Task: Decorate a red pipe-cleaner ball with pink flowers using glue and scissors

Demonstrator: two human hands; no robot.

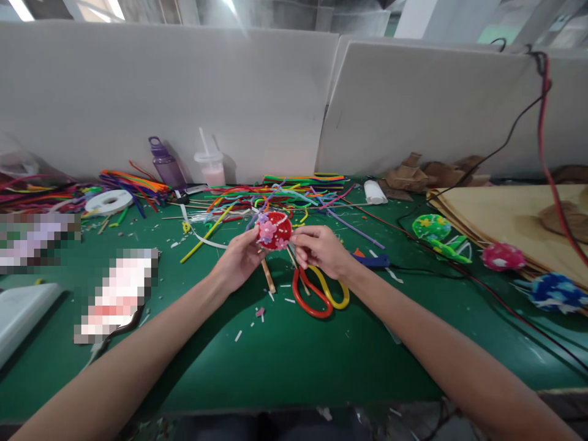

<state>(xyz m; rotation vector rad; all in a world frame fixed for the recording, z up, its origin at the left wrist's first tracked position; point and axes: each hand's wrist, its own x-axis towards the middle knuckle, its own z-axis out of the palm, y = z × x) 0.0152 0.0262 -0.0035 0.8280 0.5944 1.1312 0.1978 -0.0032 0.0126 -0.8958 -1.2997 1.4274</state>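
Observation:
Both my hands hold a small red round craft piece trimmed with pink and purple flowers, a little above the green table mat. My left hand grips its left side with closed fingers. My right hand pinches its right edge. A wooden stick runs down from the piece toward the mat. Right under my right hand lie scissors with a red handle and a yellow handle.
Colourful pipe cleaners are heaped behind the piece. A white tape roll, a purple bottle and a pink drink cup stand at the back left. Finished green, pink and blue pieces lie right, beside tan sheets and cables.

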